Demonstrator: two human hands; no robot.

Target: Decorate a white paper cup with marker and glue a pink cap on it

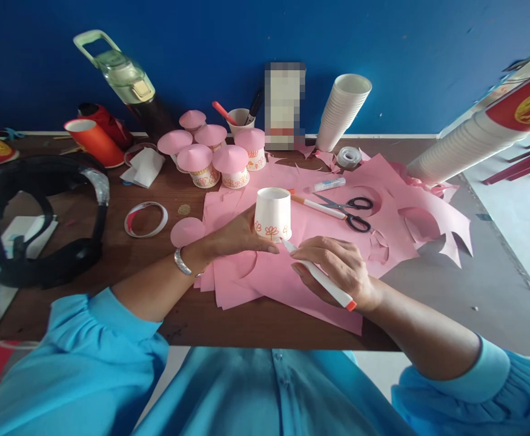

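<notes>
Cup (272, 212): white paper, plain upper wall, narrow end up, wider end down. Orange-red line flowers, with stems and petals, sit low on the wall near the wide edge; three show from this side, the one at right looking sketchier. It's over the pink sheets (287, 284), in the left hand (240, 235).

Left fingers closed around the cup: hand comes in from 8 o'clock, thumb across under the lower front edge, index against the left wall. Remaining fingers mostly hidden behind; can't tell their exact contact.

Right hand (337, 269) at the cup's 4 o'clock, fingers pinched narrow on a marker (323, 281). White barrel, orange-red tail end pointing to 4 o'clock. Tip sits right at the cup's lower edge, about 5 o'clock, by the right flower; can't tell if it touches.

Around the cup: cone-topped cups (201, 155) clustered at 10 o'clock, pink caps over flower-drawn walls. Cup stack (343, 115) at 1 o'clock, glue stick (327, 185) at 2. Scissors (349, 213) at 3, blades parted, beside a second marker (326, 209). Pink disc (187, 232) and tape ring (131, 223) at 9.
</notes>
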